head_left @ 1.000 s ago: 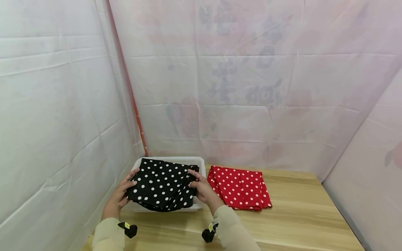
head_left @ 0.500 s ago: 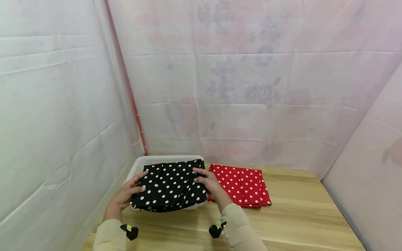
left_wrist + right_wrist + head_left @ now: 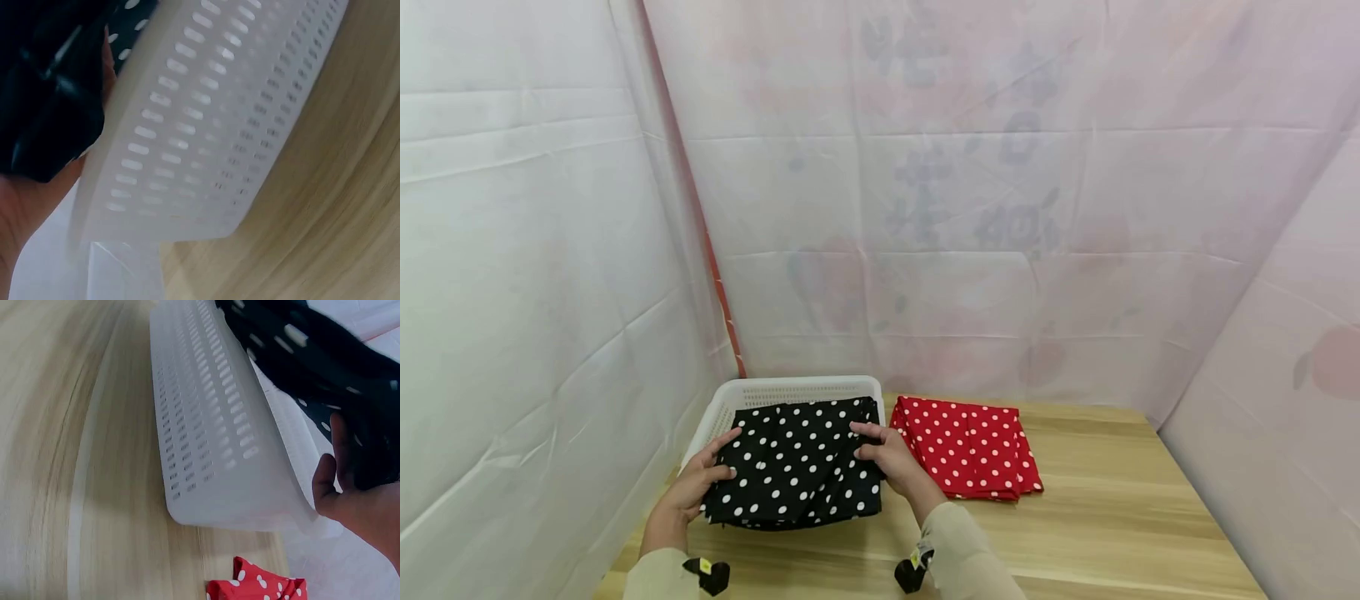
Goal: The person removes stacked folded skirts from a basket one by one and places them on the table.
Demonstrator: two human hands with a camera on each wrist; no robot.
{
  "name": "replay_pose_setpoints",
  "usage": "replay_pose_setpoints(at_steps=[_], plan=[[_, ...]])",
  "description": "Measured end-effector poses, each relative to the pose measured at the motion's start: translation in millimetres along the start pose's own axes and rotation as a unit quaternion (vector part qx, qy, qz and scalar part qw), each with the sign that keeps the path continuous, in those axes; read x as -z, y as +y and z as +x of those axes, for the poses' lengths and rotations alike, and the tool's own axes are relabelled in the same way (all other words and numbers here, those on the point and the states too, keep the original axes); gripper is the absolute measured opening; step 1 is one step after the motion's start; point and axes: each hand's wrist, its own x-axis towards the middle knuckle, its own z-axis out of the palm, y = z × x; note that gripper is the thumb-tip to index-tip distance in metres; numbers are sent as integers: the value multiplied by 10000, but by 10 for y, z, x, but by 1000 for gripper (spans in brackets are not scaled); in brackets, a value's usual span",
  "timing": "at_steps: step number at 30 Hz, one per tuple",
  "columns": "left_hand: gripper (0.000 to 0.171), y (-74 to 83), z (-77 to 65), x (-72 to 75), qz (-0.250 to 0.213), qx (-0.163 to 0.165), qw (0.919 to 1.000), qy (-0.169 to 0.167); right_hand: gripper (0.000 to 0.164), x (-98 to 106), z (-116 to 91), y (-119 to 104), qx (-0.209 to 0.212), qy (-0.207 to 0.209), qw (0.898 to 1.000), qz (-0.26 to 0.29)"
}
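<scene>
A folded black cloth with white polka dots [image 3: 797,462] lies flat between my two hands, over the white plastic basket [image 3: 808,385], and covers most of it in the head view. My left hand [image 3: 692,483] grips the cloth's left side, and my right hand [image 3: 897,460] grips its right side, each with the thumb on top. Some fingers are hidden beneath the cloth. In the left wrist view the dark cloth [image 3: 50,94] hangs over the basket's rim beside my palm. From the right wrist, the black cloth [image 3: 337,369] shows above the basket's slotted wall [image 3: 206,406].
A folded red cloth with white dots [image 3: 966,450] lies on the wooden table [image 3: 1112,500], just right of the basket. Pale printed sheets [image 3: 955,208] hang behind the table and along both sides.
Both hands have brought the black cloth nearer to me, uncovering more of the basket's far end. The cloth shifted right, then slightly back left. The red cloth stays put.
</scene>
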Motion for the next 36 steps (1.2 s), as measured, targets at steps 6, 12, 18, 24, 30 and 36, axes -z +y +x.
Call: replay_pose_setpoints(at_steps=[6, 12, 18, 24, 30, 36], plan=[[76, -28, 75, 69, -201, 30, 9997, 105, 50, -33, -19, 58, -64, 103, 9998, 126], [70, -130, 102, 187, -87, -279, 9995, 129, 50, -95, -64, 190, -115, 102, 9990, 416], [66, -179, 116, 324, -306, -451, 9984, 153, 54, -252, -93, 288, 6, 187, 9978, 640], [66, -140, 108, 314, -302, -318, 9986, 292, 55, -292, -117, 278, 8, 215, 9970, 750], [66, 3, 86, 183, -631, -458, 9969, 117, 57, -179, -129, 125, 46, 141, 9983, 563], [68, 215, 53, -69, -771, -614, 9948, -253, 53, 92, -163, -45, 258, 300, 9992, 68]])
